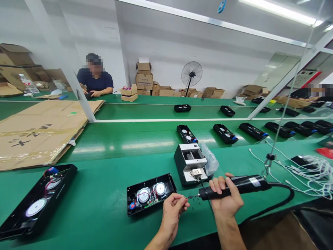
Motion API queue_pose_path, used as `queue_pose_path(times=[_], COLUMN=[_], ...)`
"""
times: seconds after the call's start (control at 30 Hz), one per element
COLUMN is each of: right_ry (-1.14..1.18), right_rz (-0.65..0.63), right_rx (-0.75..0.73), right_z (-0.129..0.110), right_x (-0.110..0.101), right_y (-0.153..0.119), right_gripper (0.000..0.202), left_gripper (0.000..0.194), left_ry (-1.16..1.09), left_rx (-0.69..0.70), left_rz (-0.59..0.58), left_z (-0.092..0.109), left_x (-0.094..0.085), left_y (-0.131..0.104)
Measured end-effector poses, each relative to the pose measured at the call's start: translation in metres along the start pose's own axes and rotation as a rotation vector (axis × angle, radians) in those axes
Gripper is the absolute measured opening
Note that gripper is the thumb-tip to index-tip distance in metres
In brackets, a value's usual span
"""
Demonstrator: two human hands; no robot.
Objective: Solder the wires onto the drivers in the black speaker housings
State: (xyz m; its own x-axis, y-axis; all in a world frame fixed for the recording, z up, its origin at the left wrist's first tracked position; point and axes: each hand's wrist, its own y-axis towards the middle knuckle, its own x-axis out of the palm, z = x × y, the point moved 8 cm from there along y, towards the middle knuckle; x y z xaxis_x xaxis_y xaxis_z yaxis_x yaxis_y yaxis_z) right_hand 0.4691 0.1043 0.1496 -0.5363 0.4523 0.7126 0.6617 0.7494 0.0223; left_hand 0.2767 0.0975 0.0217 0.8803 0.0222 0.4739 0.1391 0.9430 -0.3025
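My right hand (225, 198) is wrapped around a black electric screwdriver (247, 184), which hangs from a cord and points left. At its bit (194, 196), the fingertips of my left hand (174, 206) are pinched together; whatever lies between them is too small to make out. Several tiny dark screws (199, 202) are scattered on the green mat below the bit. Just left of my left hand lies an open black speaker housing (130, 194), with two round silver-white drivers, wires and a blue part inside. Behind the screwdriver stands a grey-black screw feeder (182, 170).
Another open housing (56, 194) lies at the left, near flat cardboard (33, 139). More housings (225, 134) line the green conveyor (135, 135). White cables (309, 173) spread at the right. A clear plastic bag (210, 159) touches the feeder. A co-worker (95, 80) sits across.
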Motion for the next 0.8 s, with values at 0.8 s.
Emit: queue_pose_path(times=[0.8], right_ry=[-1.220], right_rz=[-0.048], right_rx=[-0.747], right_z=[0.017], right_x=[-0.093], right_y=[-0.013], right_gripper=[0.036], left_gripper=[0.022], left_ry=[0.957], left_rx=[1.073], left_rz=[-0.090], left_z=[0.156], left_x=[0.027], left_y=[0.054])
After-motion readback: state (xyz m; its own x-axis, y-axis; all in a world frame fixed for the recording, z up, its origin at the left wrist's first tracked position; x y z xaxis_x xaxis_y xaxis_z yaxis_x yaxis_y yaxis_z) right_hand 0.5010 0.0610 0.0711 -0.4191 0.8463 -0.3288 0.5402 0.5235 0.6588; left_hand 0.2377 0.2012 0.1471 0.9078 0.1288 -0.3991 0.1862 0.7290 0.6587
